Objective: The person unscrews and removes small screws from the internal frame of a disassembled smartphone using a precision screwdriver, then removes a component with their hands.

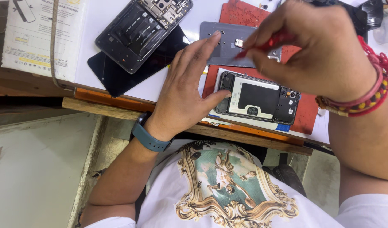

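An opened phone (256, 98) with its back off lies on a red work mat (305, 113), its battery and circuit board showing. My left hand (189, 84) lies flat beside it, thumb pressed against the phone's left end, fingers spread toward a grey back cover (227, 46). My right hand (312, 48) hovers above the phone and grips a red-handled tool (265, 43), its tip pointing down toward the grey cover. A blue-grey watch (149, 137) is on my left wrist, and red thread bands (371, 95) circle my right wrist.
A second opened phone (141, 29) rests on a black glass panel (118, 74) at the upper left. A white printed box (38, 36) stands at the far left. The wooden bench edge (109, 105) runs across in front of me.
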